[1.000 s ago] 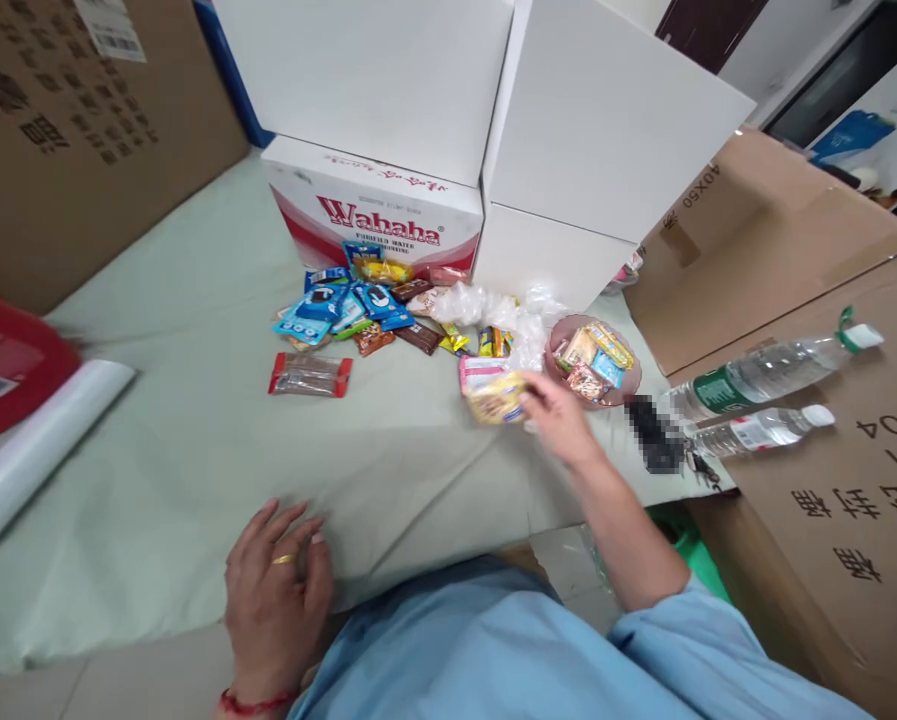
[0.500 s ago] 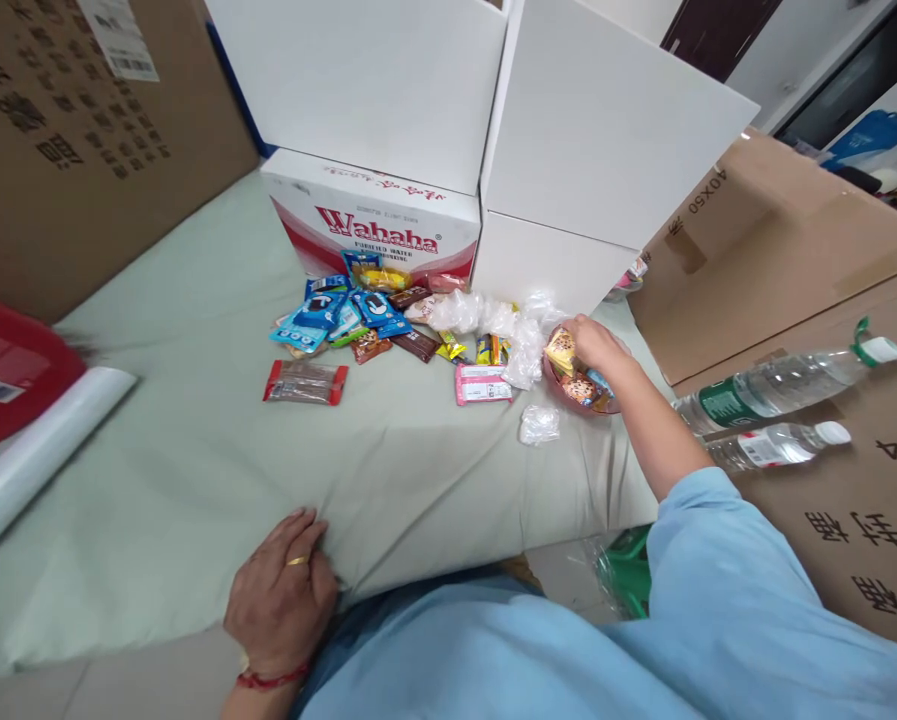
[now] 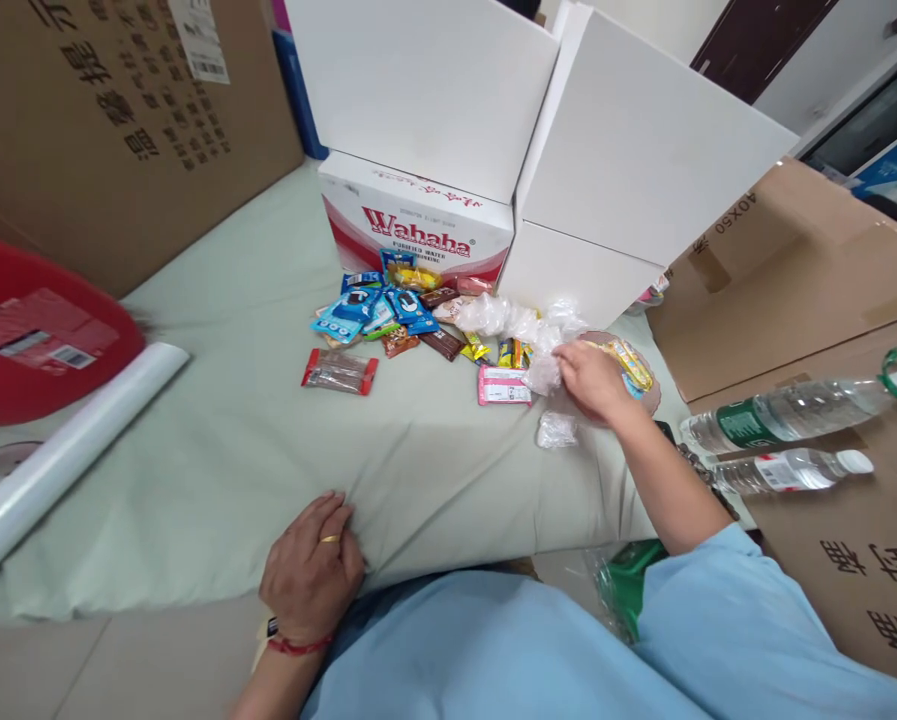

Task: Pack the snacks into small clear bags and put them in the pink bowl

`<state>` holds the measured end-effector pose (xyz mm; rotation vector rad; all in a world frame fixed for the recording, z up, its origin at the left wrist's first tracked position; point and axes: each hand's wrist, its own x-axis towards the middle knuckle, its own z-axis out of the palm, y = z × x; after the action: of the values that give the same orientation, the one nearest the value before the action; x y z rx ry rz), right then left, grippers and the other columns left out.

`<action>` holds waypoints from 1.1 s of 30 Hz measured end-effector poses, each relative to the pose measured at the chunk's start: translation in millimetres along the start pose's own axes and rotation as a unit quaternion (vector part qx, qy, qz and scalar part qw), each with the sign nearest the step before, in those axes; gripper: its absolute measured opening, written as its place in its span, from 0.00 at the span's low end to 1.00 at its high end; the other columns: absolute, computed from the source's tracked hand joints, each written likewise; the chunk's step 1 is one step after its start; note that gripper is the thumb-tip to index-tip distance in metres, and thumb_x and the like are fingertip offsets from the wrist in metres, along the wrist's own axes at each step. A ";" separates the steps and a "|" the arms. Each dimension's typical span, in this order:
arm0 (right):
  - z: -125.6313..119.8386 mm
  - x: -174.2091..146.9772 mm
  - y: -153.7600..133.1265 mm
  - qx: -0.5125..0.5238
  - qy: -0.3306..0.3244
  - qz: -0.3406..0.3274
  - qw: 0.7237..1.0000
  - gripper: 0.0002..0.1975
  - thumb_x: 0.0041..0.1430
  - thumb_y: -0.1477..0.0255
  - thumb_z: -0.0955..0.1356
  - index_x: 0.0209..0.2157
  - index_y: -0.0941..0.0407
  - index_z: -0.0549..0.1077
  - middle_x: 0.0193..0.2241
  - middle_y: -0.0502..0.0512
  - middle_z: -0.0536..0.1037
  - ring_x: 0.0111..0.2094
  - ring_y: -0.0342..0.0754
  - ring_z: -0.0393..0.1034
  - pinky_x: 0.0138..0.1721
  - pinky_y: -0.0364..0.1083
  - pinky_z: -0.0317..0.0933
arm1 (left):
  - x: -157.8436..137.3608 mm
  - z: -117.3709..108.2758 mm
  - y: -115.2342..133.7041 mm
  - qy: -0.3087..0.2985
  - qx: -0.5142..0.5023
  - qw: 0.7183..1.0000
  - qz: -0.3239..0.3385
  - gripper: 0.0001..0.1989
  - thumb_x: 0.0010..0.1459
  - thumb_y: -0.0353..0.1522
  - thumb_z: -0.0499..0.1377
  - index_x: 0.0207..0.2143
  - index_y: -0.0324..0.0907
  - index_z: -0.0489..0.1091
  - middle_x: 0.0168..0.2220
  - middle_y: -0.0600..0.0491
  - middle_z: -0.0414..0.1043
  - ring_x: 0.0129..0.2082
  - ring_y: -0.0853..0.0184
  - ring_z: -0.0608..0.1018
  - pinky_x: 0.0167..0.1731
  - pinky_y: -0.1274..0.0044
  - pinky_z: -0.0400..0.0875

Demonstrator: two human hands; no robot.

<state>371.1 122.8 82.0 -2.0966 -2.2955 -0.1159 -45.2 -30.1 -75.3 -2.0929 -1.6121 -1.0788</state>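
Note:
My left hand (image 3: 314, 570) lies flat on the edge of the pale green cloth (image 3: 215, 470), fingers stretched out and holding nothing. To the right, my right hand (image 3: 592, 382) pinches a crumpled clear plastic bag (image 3: 544, 372); its fingertips are partly hidden. Behind that hand is a round bowl (image 3: 654, 395) with yellow and blue packets in it. Another clear plastic bundle (image 3: 557, 430) lies just in front. Left of my right hand are a pink-and-white packet (image 3: 504, 386) and a pile of blue snack packets (image 3: 358, 308). A brown packet with red ends (image 3: 339, 372) lies apart.
A Wahaha carton (image 3: 418, 225) and white boxes (image 3: 643, 130) stand behind the snacks. Cardboard boxes (image 3: 118, 120) rise at both sides. Two water bottles (image 3: 808, 410) lie at right. A red container (image 3: 43, 330) and a white roll (image 3: 80, 460) are at left.
My right hand has left the packets in the bowl and moved left to the clear plastic bag. My left hand still rests on the cloth. The view has shifted slightly.

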 end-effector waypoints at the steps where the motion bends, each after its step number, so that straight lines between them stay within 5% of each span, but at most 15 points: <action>1: 5.1 -4.9 -13.7 -0.019 -0.041 0.009 0.999 0.16 0.69 0.69 0.64 0.54 0.55 0.76 0.50 0.63 0.78 0.48 0.57 0.73 0.47 0.49 0.64 | -0.1 0.2 0.5 -0.002 0.000 1.000 -0.001 0.16 0.53 0.21 0.61 0.44 0.43 0.74 0.47 0.47 0.82 0.45 0.57 0.84 0.43 0.70 0.73; 7: 31.8 -14.9 -49.7 -0.068 -0.098 0.091 0.989 0.15 0.67 0.79 0.61 0.47 0.61 0.77 0.47 0.70 0.78 0.46 0.57 0.75 0.41 0.48 0.64 | -0.4 0.7 1.5 -0.010 -0.019 1.000 -0.003 0.15 0.55 0.21 0.60 0.45 0.43 0.74 0.48 0.46 0.81 0.48 0.56 0.83 0.46 0.68 0.73; 9: 30.9 -19.2 -48.8 0.005 -0.071 0.094 0.993 0.11 0.67 0.76 0.63 0.42 0.59 0.77 0.42 0.65 0.80 0.42 0.54 0.75 0.39 0.47 0.63 | -0.3 -1.1 1.4 -0.016 -0.042 0.999 -0.002 0.14 0.57 0.22 0.60 0.45 0.43 0.73 0.48 0.46 0.81 0.49 0.57 0.82 0.47 0.68 0.73; 11: 27.1 -28.7 -49.9 0.201 -0.038 0.101 0.974 0.07 0.64 0.69 0.67 0.35 0.57 0.75 0.34 0.57 0.79 0.35 0.50 0.73 0.34 0.45 0.61 | 1.7 -5.2 2.3 -0.020 -0.076 0.997 -0.026 0.13 0.59 0.23 0.60 0.46 0.43 0.73 0.48 0.45 0.80 0.50 0.57 0.81 0.49 0.67 0.73; 12: 25.0 -35.4 -52.6 0.330 -0.031 0.111 0.937 0.09 0.62 0.65 0.69 0.32 0.56 0.74 0.30 0.53 0.77 0.30 0.47 0.69 0.30 0.43 0.59 | 3.8 -8.1 3.3 -0.021 -0.099 0.994 -0.049 0.12 0.60 0.24 0.60 0.46 0.43 0.72 0.48 0.45 0.79 0.50 0.57 0.81 0.50 0.66 0.73; 14: 21.9 -51.4 -62.8 0.556 -0.045 0.144 0.817 0.14 0.57 0.59 0.72 0.32 0.55 0.71 0.23 0.46 0.69 0.21 0.41 0.58 0.22 0.40 0.51 | 11.0 -15.2 7.1 -0.029 -0.156 0.982 -0.101 0.10 0.63 0.27 0.59 0.47 0.42 0.71 0.48 0.44 0.77 0.52 0.57 0.79 0.52 0.64 0.74; 18: 23.2 -82.1 -95.7 0.777 -0.108 0.208 0.585 0.19 0.47 0.62 0.79 0.32 0.54 0.69 0.22 0.42 0.64 0.18 0.35 0.47 0.17 0.35 0.40 | 36.7 -28.0 25.2 -0.100 -0.308 0.933 -0.155 0.08 0.67 0.32 0.57 0.48 0.44 0.70 0.46 0.47 0.73 0.41 0.65 0.79 0.39 0.73 0.76; 21: 30.0 -95.4 -119.4 0.837 -0.168 0.212 0.476 0.18 0.46 0.67 0.79 0.30 0.55 0.67 0.21 0.42 0.65 0.18 0.34 0.45 0.15 0.34 0.39 | 59.6 -29.0 48.6 -0.164 -0.398 0.888 -0.163 0.06 0.67 0.34 0.57 0.44 0.44 0.72 0.45 0.50 0.73 0.32 0.71 0.76 0.32 0.77 0.73; 24: 38.5 -100.8 -138.2 0.856 -0.229 0.207 0.414 0.18 0.45 0.69 0.79 0.28 0.55 0.66 0.19 0.41 0.61 0.17 0.34 0.43 0.14 0.33 0.38 | 76.9 -19.8 72.5 -0.199 -0.459 0.852 -0.156 0.12 0.63 0.37 0.62 0.48 0.43 0.73 0.45 0.48 0.74 0.36 0.68 0.77 0.34 0.76 0.73; 26: 43.4 -102.7 -149.6 0.852 -0.258 0.203 0.408 0.18 0.46 0.67 0.79 0.29 0.55 0.67 0.19 0.40 0.60 0.16 0.34 0.41 0.14 0.34 0.37 | 82.1 -10.4 84.0 -0.225 -0.486 0.828 -0.165 0.10 0.61 0.37 0.63 0.44 0.44 0.75 0.40 0.49 0.76 0.35 0.67 0.76 0.36 0.75 0.72; 28: 46.9 -105.4 -160.5 0.843 -0.247 0.191 0.438 0.19 0.50 0.62 0.78 0.30 0.54 0.67 0.20 0.41 0.62 0.17 0.34 0.43 0.14 0.35 0.38 | 82.1 -1.4 90.5 -0.239 -0.501 0.804 -0.213 0.08 0.61 0.38 0.62 0.39 0.44 0.77 0.33 0.52 0.76 0.30 0.68 0.75 0.34 0.76 0.70; 33: 51.3 -114.4 -178.3 0.763 -0.149 0.079 0.624 0.20 0.51 0.58 0.79 0.38 0.53 0.72 0.28 0.45 0.70 0.25 0.39 0.57 0.25 0.39 0.53 | 74.0 9.4 87.4 -0.242 -0.544 0.714 -0.370 0.13 0.59 0.42 0.62 0.36 0.42 0.77 0.24 0.56 0.73 0.23 0.69 0.72 0.27 0.77 0.65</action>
<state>205.5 -2.8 16.4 -1.1874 -1.0994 1.6084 45.7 -1.2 -11.2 -2.5268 -2.6284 -2.3623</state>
